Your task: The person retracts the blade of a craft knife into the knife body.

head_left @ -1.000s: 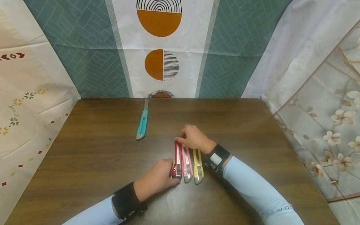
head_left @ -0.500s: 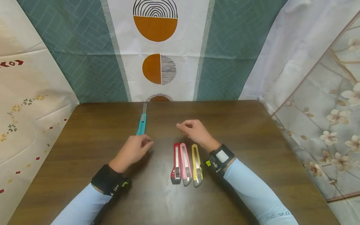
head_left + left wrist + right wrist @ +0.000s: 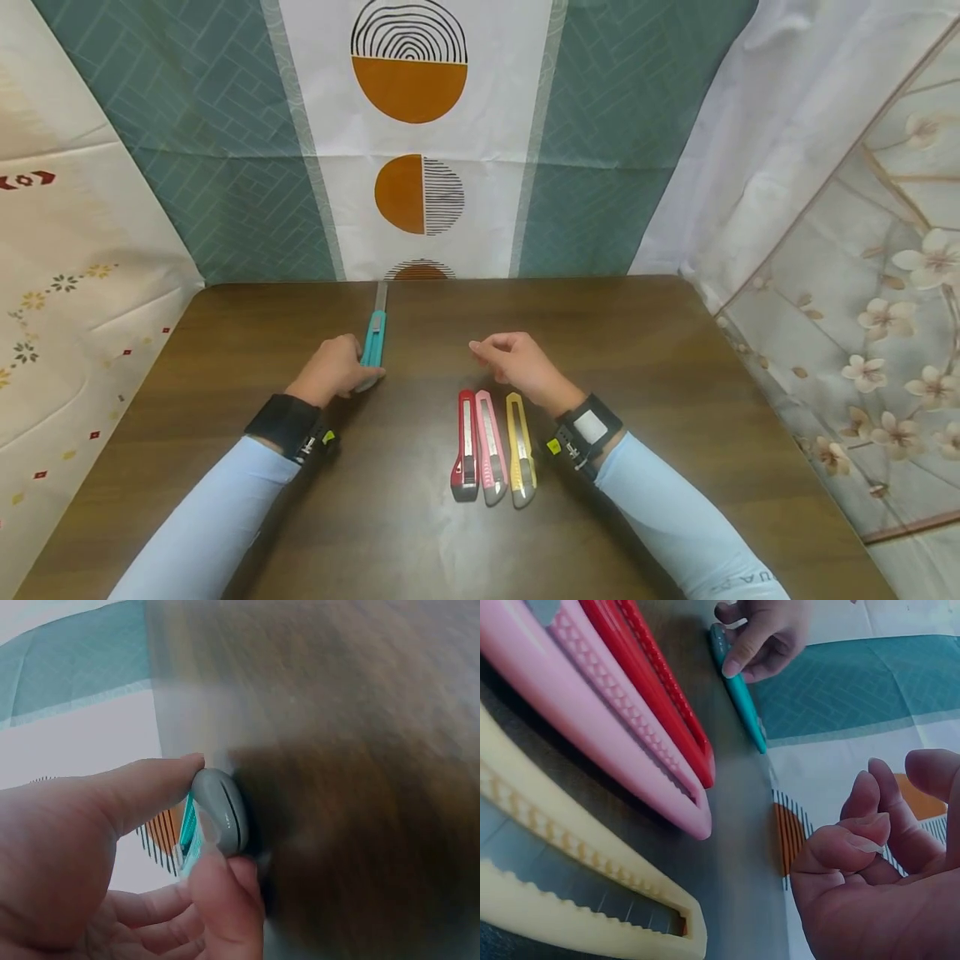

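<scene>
My left hand (image 3: 335, 369) pinches the grey butt end of a teal utility knife (image 3: 373, 340) between thumb and fingers. Its bare blade extends toward the table's far edge. In the left wrist view the grey end cap (image 3: 223, 814) sits between thumb and fingertips. My right hand (image 3: 522, 364) hovers with loosely curled fingers and holds nothing. Just below it in the head view, a red utility knife (image 3: 466, 446), a pink one (image 3: 491, 450) and a yellow one (image 3: 521, 450) lie side by side. The red and pink ones are close together, the yellow slightly apart.
A brown wooden table (image 3: 600, 533) lies under everything. A patterned cloth (image 3: 585, 167) hangs along its far edge, with a cream cloth (image 3: 97, 333) at the left and a flowered curtain (image 3: 862, 400) at the right.
My left hand has left the red knife, moved left and away from me, and taken hold of the teal knife. My right hand has lifted off the red and pink knives' far ends.
</scene>
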`<state>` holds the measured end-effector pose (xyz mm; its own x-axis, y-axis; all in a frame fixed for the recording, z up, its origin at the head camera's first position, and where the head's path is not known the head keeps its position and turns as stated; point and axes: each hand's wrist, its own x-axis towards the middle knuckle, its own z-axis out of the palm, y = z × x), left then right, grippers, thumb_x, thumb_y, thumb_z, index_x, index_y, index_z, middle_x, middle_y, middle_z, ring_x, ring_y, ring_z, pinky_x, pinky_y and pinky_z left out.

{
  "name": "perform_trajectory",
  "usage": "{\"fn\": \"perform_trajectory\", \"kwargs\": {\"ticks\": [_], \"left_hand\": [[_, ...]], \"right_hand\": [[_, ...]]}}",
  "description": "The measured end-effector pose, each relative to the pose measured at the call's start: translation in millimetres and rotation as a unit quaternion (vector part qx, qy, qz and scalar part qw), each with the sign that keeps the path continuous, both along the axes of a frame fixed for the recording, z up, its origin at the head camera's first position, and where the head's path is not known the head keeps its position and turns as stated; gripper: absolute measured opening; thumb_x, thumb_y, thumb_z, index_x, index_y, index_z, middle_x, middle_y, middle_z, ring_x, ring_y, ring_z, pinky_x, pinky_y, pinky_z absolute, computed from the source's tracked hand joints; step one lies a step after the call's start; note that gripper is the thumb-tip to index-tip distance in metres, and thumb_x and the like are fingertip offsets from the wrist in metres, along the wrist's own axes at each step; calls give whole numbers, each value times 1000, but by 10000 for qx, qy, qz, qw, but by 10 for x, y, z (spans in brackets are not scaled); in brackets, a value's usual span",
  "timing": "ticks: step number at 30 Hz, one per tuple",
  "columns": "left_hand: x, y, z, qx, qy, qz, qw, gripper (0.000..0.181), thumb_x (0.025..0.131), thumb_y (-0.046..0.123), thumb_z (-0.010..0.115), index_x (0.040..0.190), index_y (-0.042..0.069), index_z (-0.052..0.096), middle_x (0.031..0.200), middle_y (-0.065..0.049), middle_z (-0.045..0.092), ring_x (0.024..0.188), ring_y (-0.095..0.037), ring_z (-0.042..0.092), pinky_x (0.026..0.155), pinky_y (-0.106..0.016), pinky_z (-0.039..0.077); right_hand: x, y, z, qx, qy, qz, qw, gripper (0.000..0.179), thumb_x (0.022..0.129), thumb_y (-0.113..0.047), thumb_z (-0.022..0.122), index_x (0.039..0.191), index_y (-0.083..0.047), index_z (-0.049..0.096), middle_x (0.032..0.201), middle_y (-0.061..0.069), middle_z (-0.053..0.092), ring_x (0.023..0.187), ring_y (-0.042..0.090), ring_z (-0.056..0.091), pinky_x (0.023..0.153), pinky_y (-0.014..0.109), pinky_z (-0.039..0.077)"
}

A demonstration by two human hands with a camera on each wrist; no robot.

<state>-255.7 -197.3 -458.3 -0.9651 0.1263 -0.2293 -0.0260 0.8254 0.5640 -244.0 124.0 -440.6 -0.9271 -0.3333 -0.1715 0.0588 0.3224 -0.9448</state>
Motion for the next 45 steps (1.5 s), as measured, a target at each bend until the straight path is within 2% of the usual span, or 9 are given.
{"fn": "perform_trajectory", "kwargs": {"ticks": [4, 9, 16, 19, 22, 27, 33, 38, 45], "left_hand": [[-47, 39, 19, 4, -192, 57, 9998, 37, 86, 29, 82, 83, -1, 60, 72, -8, 57, 52, -16, 66, 49, -25, 57], [-106, 76, 26, 140, -531, 104, 9984, 38, 86, 27, 82, 91, -4, 59, 72, -8, 58, 53, -14, 66, 52, -25, 60], [-55, 193, -36, 665, -500, 192, 9963, 36, 88, 26, 82, 84, 1, 57, 74, -8, 56, 51, -12, 67, 52, -23, 56], [64, 331, -70, 1260, -420, 302, 9907, 37, 87, 27, 83, 91, 1, 57, 77, -10, 55, 53, -15, 69, 54, -24, 57], [244, 504, -65, 1925, -358, 324, 9801, 41, 88, 25, 83, 105, -1, 57, 80, -11, 60, 56, -18, 71, 57, -28, 59], [581, 807, 2, 2621, -129, 50, 9650, 45, 85, 19, 85, 113, 1, 55, 85, -13, 67, 56, -21, 71, 59, -37, 63], [940, 1048, 81, 2941, 248, -538, 9539, 45, 82, 17, 87, 110, 2, 55, 77, -9, 70, 53, -17, 69, 55, -41, 63], [1145, 1125, 140, 3121, 377, -973, 9443, 45, 83, 17, 87, 110, 1, 55, 78, -8, 73, 55, -13, 70, 55, -39, 63], [1276, 1144, 151, 3366, 584, -1114, 9332, 34, 89, 17, 81, 115, 4, 61, 87, -8, 76, 64, -11, 73, 65, -25, 64]], "right_hand": [[14, -11, -11, 30, -22, -24, 10000, 42, 99, -38, 68, 109, 3, 73, 65, -1, 44, 56, 16, 41, 64, 33, 46], [15, -54, -24, -65, -103, 4, 9999, 41, 99, -36, 69, 110, 3, 73, 67, -1, 46, 56, 15, 40, 64, 32, 46], [23, -105, -63, -199, -83, 63, 9997, 40, 100, -32, 67, 110, 6, 71, 81, 11, 59, 62, 17, 48, 64, 30, 48], [17, -135, -95, -105, -38, 92, 9999, 41, 101, -34, 67, 109, 5, 72, 88, 17, 66, 67, 17, 55, 66, 29, 53], [22, -179, -96, -109, 34, 123, 9999, 43, 102, -36, 65, 109, 6, 72, 95, 20, 70, 72, 18, 62, 70, 33, 60], [43, -238, -45, -404, 323, -7, 9987, 43, 102, -41, 62, 113, 0, 72, 101, 17, 75, 81, 23, 73, 79, 37, 65], [171, -220, 103, -760, 768, -500, 9929, 35, 99, -39, 68, 107, -7, 76, 94, 12, 76, 79, 25, 75, 79, 43, 65], [352, -231, 269, -689, 1217, -614, 9883, 31, 95, -38, 74, 100, -7, 77, 90, 9, 75, 77, 22, 72, 81, 56, 63], [517, -283, 425, -932, 1782, -858, 9758, 23, 97, -30, 72, 97, -7, 77, 84, 8, 71, 72, 20, 67, 70, 35, 65]]}}
